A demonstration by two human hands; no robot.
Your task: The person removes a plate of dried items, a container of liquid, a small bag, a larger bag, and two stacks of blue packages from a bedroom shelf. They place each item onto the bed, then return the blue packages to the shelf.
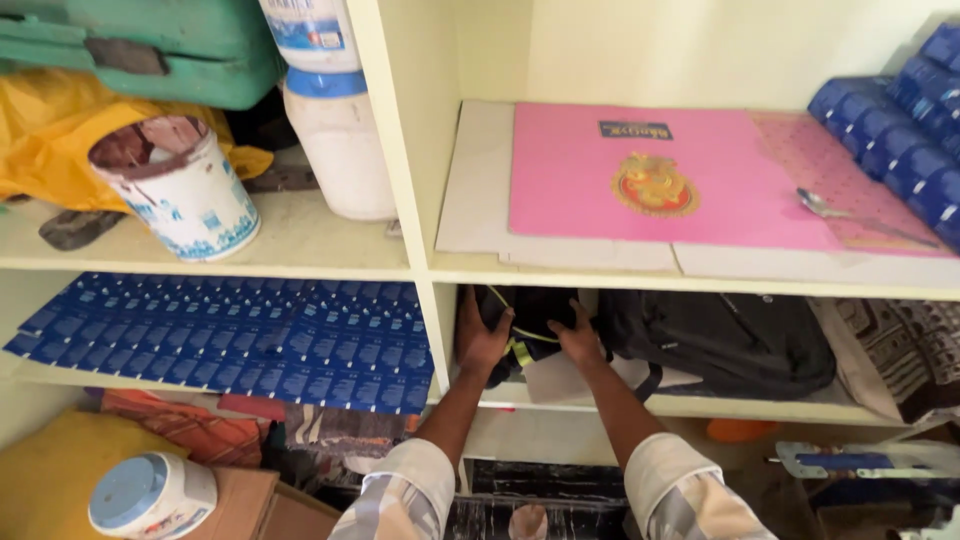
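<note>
Fingers of both hands, left hand [483,335] and right hand [579,338], seemingly grasp a black bag [530,312] on the shelf [760,406].

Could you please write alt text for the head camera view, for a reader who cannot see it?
Both hands reach into a lower shelf compartment, the left hand and right hand gripping a small black bag beside a larger black backpack. On the shelf above lies a pink folder with a spoon.
</note>
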